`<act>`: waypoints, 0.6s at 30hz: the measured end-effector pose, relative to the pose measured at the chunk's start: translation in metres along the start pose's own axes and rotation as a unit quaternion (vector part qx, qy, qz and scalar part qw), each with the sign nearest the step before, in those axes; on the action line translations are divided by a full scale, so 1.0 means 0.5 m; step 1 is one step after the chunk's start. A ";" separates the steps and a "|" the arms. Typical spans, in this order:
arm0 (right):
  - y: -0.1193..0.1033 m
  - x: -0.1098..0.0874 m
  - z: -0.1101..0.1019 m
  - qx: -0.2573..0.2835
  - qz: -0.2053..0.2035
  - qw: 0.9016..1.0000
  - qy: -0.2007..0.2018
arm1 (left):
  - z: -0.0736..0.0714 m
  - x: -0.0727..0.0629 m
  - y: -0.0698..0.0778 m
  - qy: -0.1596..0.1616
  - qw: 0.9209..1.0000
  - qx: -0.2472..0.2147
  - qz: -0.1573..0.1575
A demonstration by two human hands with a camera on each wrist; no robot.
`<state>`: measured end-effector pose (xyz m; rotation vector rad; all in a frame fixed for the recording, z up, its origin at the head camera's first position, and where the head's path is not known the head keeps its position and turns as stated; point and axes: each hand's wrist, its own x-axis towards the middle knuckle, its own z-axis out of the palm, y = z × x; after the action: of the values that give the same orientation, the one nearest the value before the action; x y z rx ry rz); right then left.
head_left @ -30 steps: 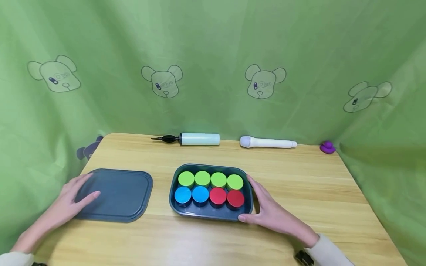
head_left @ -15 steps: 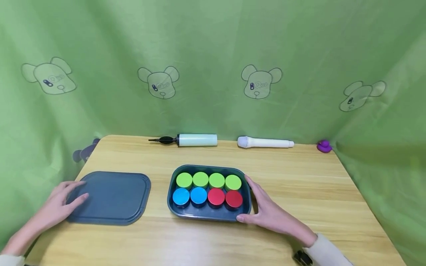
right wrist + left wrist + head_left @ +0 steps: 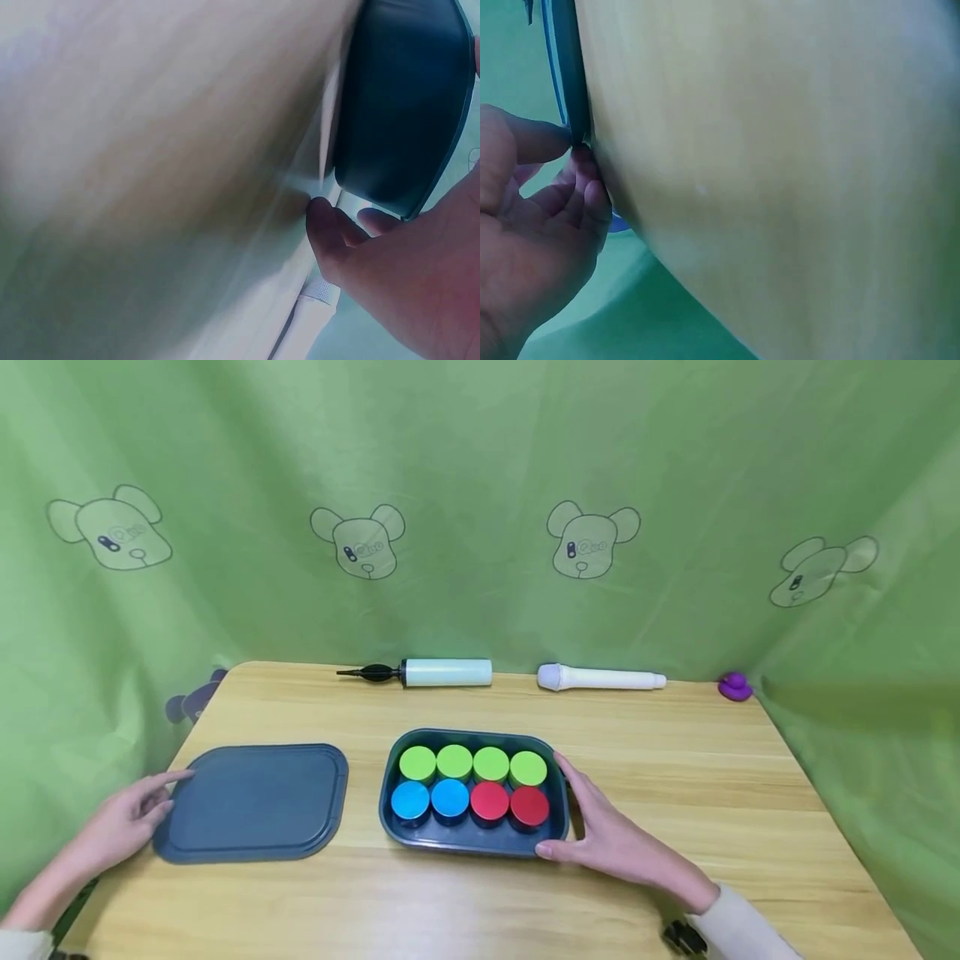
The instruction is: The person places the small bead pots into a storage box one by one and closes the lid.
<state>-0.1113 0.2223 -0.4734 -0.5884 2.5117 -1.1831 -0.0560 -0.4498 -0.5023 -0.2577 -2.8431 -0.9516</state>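
Note:
My left hand (image 3: 123, 827) is at the left edge of a flat dark blue-grey lid (image 3: 258, 802) lying on the table. Its index finger reaches along the lid's upper left corner, and the left wrist view has the thumb and curled fingers pinching the lid (image 3: 571, 82) by its edge. To the right, my right hand (image 3: 618, 843) spans the right end of a matching dark box (image 3: 468, 842), thumb at the front corner and fingers at the back. Inside stand short round pieces in two rows: several green-topped (image 3: 454, 762) behind, two blue-topped (image 3: 410, 799) and two red-topped (image 3: 529, 807) in front.
Along the table's back edge lie a pale blue hand pump (image 3: 446, 672) with a black nozzle, a white toy microphone (image 3: 603, 678) and a purple duck (image 3: 735, 687). Green curtain (image 3: 480, 527) surrounds the wooden table (image 3: 450, 910) at the back and sides.
My left hand has drawn back leftward from the lid's top to its edge, fingers curling. The lid has turned slightly. My right hand stays on the box.

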 end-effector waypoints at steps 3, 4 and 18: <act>0.000 -0.002 -0.003 0.001 0.000 1.000 0.000 | -0.004 0.004 0.009 -0.006 1.000 -0.009 -0.023; 0.000 -0.003 -0.004 0.003 0.003 1.000 0.001 | -0.006 0.006 0.012 -0.008 0.999 -0.012 -0.029; 0.004 0.005 -0.004 0.015 0.004 1.000 -0.009 | -0.034 -0.009 -0.005 -0.063 0.938 -0.320 -0.116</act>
<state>-0.1148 0.2236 -0.4738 -0.5784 2.4762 -1.2047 -0.0509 -0.4628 -0.4910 -0.0390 -2.6089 -1.9622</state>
